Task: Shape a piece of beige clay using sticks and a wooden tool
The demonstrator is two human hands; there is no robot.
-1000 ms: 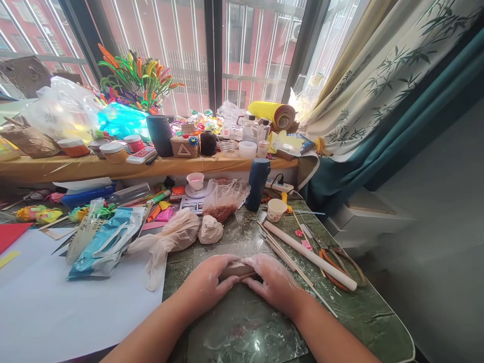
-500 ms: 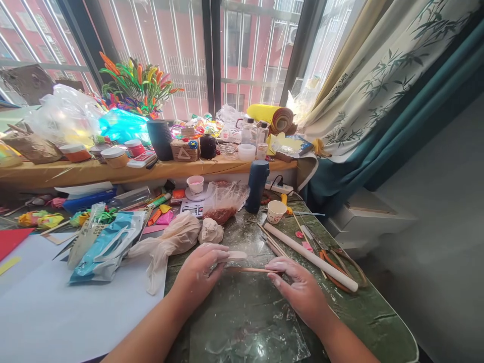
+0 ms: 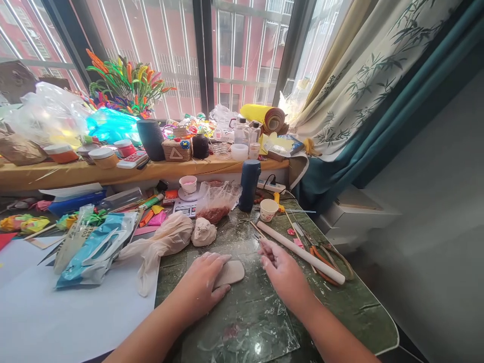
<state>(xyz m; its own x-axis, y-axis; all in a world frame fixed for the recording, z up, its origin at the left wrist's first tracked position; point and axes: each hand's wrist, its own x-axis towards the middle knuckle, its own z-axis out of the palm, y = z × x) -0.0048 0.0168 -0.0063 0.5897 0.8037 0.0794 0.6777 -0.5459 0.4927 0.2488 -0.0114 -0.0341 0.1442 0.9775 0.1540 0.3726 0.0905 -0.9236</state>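
A flat, rounded slab of pale clay [image 3: 231, 274] lies on the clear sheet [image 3: 242, 322] in front of me. My left hand [image 3: 206, 277] holds it from the left, fingers along its far side and thumb at its near edge. To the right, my right hand [image 3: 278, 264] is closed with fingertips pinched around a thin wooden stick, mostly hidden by the fingers. Just beyond it lie more thin sticks [image 3: 257, 229] and a long pale rolling pin [image 3: 302, 253]. A lump of pale clay [image 3: 204, 232] sits past the sheet's far edge.
A knotted plastic bag [image 3: 170, 234] and a blue packet [image 3: 98, 247] lie at left by white paper [image 3: 75, 322]. Farther back stand a paper cup [image 3: 268, 209], a dark blue bottle [image 3: 249, 185] and a bag of reddish material [image 3: 217, 204]. Orange-handled scissors [image 3: 321, 264] lie at right.
The clay slab, earlier raised between both hands, now rests flat on the sheet under my left hand. My right hand has drawn away with the thin stick and turned upward toward the sticks.
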